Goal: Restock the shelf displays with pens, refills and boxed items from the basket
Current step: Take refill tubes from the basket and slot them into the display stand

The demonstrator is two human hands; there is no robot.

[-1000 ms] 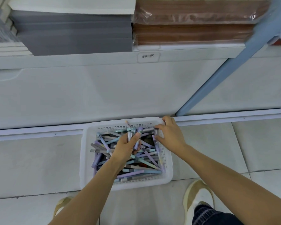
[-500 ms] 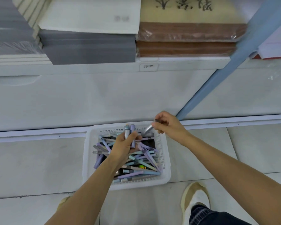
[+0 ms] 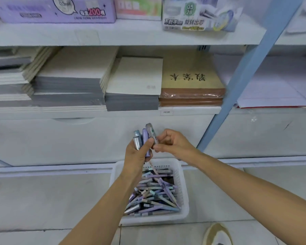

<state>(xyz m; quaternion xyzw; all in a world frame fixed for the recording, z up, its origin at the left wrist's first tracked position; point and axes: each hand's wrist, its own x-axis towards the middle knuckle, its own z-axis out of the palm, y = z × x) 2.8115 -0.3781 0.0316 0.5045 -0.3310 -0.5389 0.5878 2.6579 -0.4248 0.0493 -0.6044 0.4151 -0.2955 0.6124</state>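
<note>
**Midway through gathering: a third pen brought to the bundle**

Both hands were at centre frame, above the white basket (image 3: 185,197) of loose pens (image 3: 154,193) on the floor. The left hand (image 3: 140,154) was curled round a pair of capped pens (image 3: 146,138), held upright with the caps toward the top of the frame. The right hand (image 3: 175,142) pinched a grey pen (image 3: 151,132) between thumb and fingertips at its lower end. This pen's long axis ran nearly vertical, leaning slightly to the upper left. It lay just beside the pair, though contact could not be told. It stood immediately right of the left hand's grip, so the left hand was judged the nearer receiver. A pen display box (image 3: 198,15) sat on the shelf at upper right, well apart from both hands.
</note>
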